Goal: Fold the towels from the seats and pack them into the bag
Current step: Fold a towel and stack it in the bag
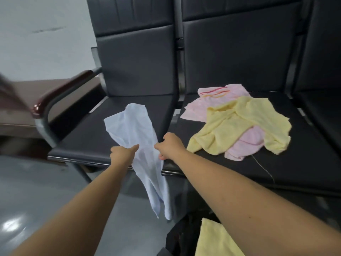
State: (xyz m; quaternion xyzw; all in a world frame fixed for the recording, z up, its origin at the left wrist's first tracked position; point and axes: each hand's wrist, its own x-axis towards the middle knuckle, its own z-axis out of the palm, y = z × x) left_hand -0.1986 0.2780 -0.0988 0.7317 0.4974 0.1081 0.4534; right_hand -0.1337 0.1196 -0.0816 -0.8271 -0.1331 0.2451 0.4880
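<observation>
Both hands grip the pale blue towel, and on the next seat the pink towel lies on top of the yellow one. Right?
Not quite. The left hand and right hand do grip the pale blue towel, but the head view shows the yellow towel lying on top of the pink towel on the next seat.

Black padded left seat (88,137) on a grey metal frame: thin pale blue towel (132,126) across its front edge, lower end hanging toward the glossy grey floor (36,191). Black padded middle seat (304,163): pink terry towel (199,109) with red and orange stripes toward the back edge, crumpled pale yellow terry towel (239,122) over it and partly on the seat, loose thin thread (263,169) near the front edge.
</observation>
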